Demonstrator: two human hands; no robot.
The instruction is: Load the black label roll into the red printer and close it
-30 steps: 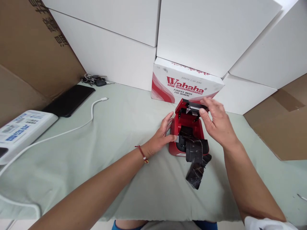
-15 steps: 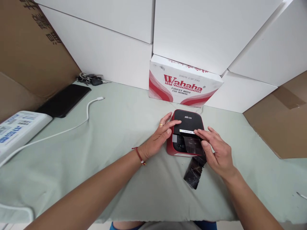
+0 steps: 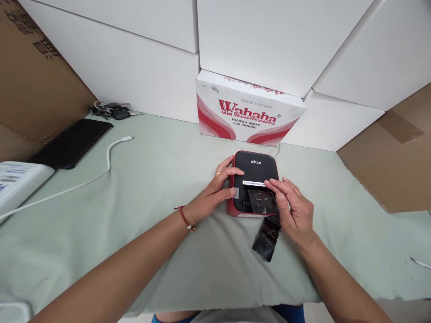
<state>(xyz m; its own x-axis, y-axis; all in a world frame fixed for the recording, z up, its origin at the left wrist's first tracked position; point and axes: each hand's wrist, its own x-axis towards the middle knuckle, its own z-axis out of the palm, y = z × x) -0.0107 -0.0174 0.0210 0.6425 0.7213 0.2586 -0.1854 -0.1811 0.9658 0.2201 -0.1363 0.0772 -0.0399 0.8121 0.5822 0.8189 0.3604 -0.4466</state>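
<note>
As L hand (image 3: 211, 194), R hand (image 3: 296, 207) flank device (image 3: 257, 171) edges, gap to box (image 3: 249, 112).

Red-and-black printer-like device (image 3: 255, 176), lid (image 3: 264, 169) down, flat on green cloth (image 3: 151, 179), glossy dark strip (image 3: 262, 202) over its front edge

Soft, fairly bright light spreads evenly across the frame, with faint shadow on the cloth (image 3: 151, 179) at lower right of centre. Small glints streak the black strip (image 3: 267, 240). Wide-angle distortion stretches the outer edges.
</note>
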